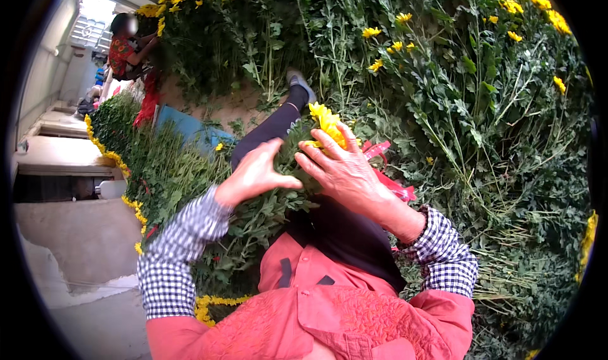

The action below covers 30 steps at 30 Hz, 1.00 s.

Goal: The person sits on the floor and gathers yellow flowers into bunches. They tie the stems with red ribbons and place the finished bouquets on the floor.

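My left hand [256, 173] presses against the leafy stems of a bunch of yellow flowers [326, 124], fingers together and thumb out to the right. On the other side of the bunch, my right hand [342, 167] wraps the stems just below the yellow heads. The bunch lies across my lap, its green leaves [253, 224] running down toward my red jacket. Red ribbon [389, 183] shows under my right hand. My outstretched leg and grey shoe [301, 81] reach up the middle.
Heaps of cut yellow flowers with long green stems [468, 107] cover the ground to the right and above. Bundled flowers [126, 151] are stacked on the left beside concrete steps [69, 233]. Another person [130, 50] works at the far upper left. A blue sheet [190, 129] lies nearby.
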Tool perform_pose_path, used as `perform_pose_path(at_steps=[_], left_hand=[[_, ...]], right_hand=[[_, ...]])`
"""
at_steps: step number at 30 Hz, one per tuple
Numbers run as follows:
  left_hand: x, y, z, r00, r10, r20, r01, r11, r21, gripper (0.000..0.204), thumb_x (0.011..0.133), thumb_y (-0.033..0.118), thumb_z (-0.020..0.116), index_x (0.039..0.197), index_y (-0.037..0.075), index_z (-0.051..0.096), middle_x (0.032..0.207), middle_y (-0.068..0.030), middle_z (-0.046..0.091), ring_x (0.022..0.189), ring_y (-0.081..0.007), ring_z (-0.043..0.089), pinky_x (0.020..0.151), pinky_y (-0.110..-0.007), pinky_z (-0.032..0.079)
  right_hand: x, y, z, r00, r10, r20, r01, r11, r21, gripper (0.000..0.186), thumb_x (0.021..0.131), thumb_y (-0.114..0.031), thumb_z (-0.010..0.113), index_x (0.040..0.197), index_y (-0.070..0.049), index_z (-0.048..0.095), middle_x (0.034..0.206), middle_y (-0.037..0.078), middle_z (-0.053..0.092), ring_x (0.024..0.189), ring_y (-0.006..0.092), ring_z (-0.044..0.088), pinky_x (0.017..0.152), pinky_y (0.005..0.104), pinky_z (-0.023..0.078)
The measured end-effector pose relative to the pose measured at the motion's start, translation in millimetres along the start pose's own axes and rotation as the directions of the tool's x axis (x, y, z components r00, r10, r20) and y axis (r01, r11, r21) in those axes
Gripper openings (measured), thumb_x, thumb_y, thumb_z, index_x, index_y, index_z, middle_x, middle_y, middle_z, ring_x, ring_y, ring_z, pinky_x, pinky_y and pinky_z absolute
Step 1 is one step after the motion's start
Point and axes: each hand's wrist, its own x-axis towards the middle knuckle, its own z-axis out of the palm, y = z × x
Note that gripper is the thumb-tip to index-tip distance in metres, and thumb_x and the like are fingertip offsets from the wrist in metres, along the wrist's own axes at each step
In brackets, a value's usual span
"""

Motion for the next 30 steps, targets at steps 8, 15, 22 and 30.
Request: perform_pose_path(at_steps=[8,15,22,30], left_hand=[[-50.2,-25.1,71.6,0.908,0.153,-0.389,-0.125,0.987,0.096,0.11,0.059,0.016,0.086,0.148,0.007,0.023,0.138,-0.0241,0.039,0.124,-0.0406,0.045,0.097,-0.044,0.044],[-37.4,-17.1,67.0,0.888,0.194,-0.417,-0.226,0.974,-0.027,0.102,0.06,0.009,0.083,0.146,0.006,0.028,0.124,-0.02,0.054,0.111,-0.0371,0.056,0.094,-0.039,0.047],[-30.0,-31.9,49.4,0.948,0.016,-0.319,-0.165,0.881,-0.444,0.084,0.061,-0.003,0.081,0.136,0.001,0.043,0.118,-0.0088,0.064,0.104,-0.0158,0.061,0.093,-0.029,0.047],[-20.9,-39.5,23.0,0.982,-0.149,-0.116,0.001,0.617,-0.787,0.058,0.066,-0.007,0.076,0.12,0.001,0.058,0.113,-0.0049,0.064,0.103,-0.0152,0.06,0.092,-0.03,0.048]], right_hand=[[4.3,32.4,-11.6,0.873,0.413,-0.261,-0.085,0.654,0.752,0.046,0.079,-0.027,0.073,0.118,-0.008,0.06,0.121,0.009,0.061,0.116,0.0263,0.054,0.103,0.043,0.036],[-18.5,74.9,39.7,0.751,0.551,0.365,-0.351,-0.136,0.927,0.025,0.094,-0.023,0.06,0.106,-0.003,0.067,0.098,-0.001,0.065,0.093,0.0052,0.057,0.082,0.0251,0.046],[-27.2,62.2,51.1,0.621,0.664,0.417,-0.248,-0.339,0.908,0.022,0.091,-0.018,0.063,0.105,-0.002,0.068,0.094,0.001,0.068,0.086,0.0068,0.06,0.077,0.0228,0.048],[-58.1,23.8,37.5,0.631,0.771,0.088,-0.312,0.148,0.938,0.016,0.083,-0.005,0.069,0.098,-0.002,0.071,0.086,0.005,0.07,0.078,0.0112,0.065,0.07,0.0244,0.051]])
